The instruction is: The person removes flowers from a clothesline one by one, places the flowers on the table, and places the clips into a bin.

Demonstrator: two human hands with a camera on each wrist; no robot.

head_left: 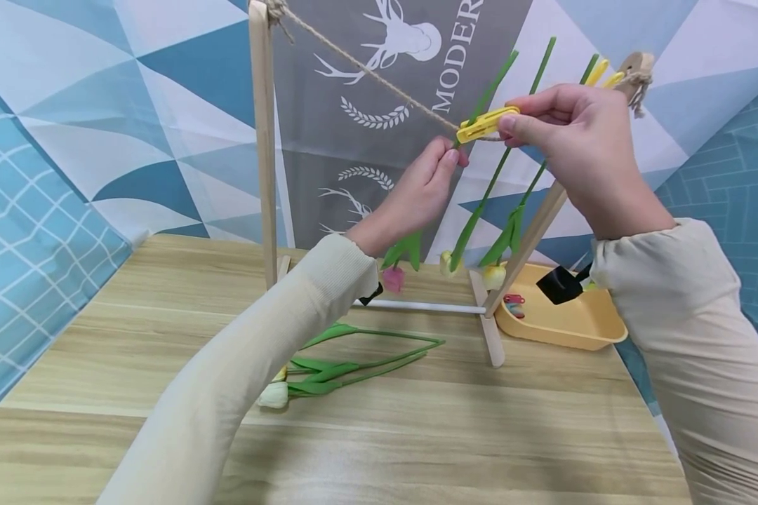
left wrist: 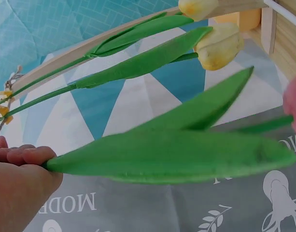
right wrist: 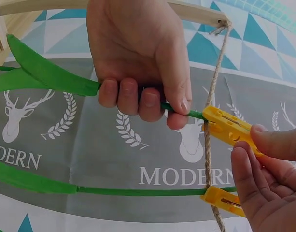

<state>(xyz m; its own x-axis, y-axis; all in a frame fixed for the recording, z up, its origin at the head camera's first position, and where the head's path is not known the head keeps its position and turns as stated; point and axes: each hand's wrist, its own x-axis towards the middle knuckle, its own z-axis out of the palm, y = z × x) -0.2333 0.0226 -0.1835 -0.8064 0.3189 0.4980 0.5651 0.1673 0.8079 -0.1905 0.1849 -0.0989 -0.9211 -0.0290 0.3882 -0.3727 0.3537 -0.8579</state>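
My left hand (head_left: 426, 182) grips the green stem of an upside-down pink artificial tulip (head_left: 393, 279) just below a slanting twine line (head_left: 366, 69). A yellow clothespin (head_left: 488, 125) sits at the stem and twine, its tail end pinched between the thumb and fingers of my right hand (head_left: 584, 140). In the right wrist view, the clothespin's tip (right wrist: 211, 115) meets both stem and twine. Two pale yellow tulips, one nearer (left wrist: 219, 47) and one farther (left wrist: 198, 7), hang beside the pink one by yellow clothespins (left wrist: 2, 112). The pink bloom is partly cut off in the left wrist view.
Wooden posts (head_left: 264, 140) hold up the twine, with a white rod (head_left: 423, 306) low between them. Tulips, a white one (head_left: 274, 395) among them, lie on the wooden table (head_left: 417, 435). At the right stands a yellow tray (head_left: 575, 326) holding small coloured clothespins (head_left: 514, 299).
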